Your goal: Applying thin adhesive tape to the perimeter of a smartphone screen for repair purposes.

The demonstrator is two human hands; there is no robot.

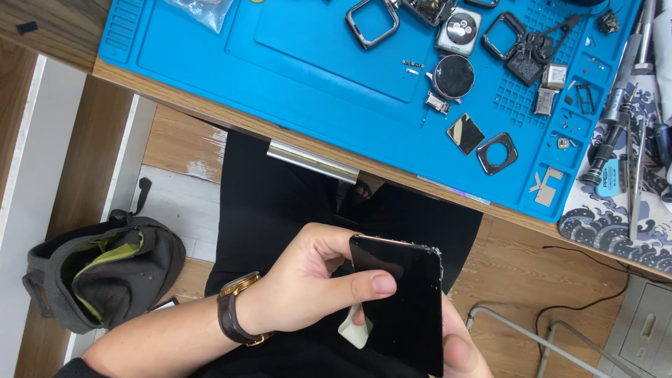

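Your left hand (pixel 308 280) grips the black phone (pixel 402 304), thumb pressed flat on the dark glass. A small white wipe (pixel 355 330) sits under that thumb. Your right hand (pixel 458 346) holds the phone's lower right edge from below. The phone stands tall, its long side running up and down, over your lap. The blue mat (pixel 315 63) on the tabletop (pixel 140 84) lies farther up.

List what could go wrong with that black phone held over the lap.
1. The phone is held above the lap, off the blue mat; a slip could drop it to the floor.
2. Its top corner looks chipped, so the left hand or right hand might catch a sharp edge.
3. The white wedge seems loosely pinched and could fall.
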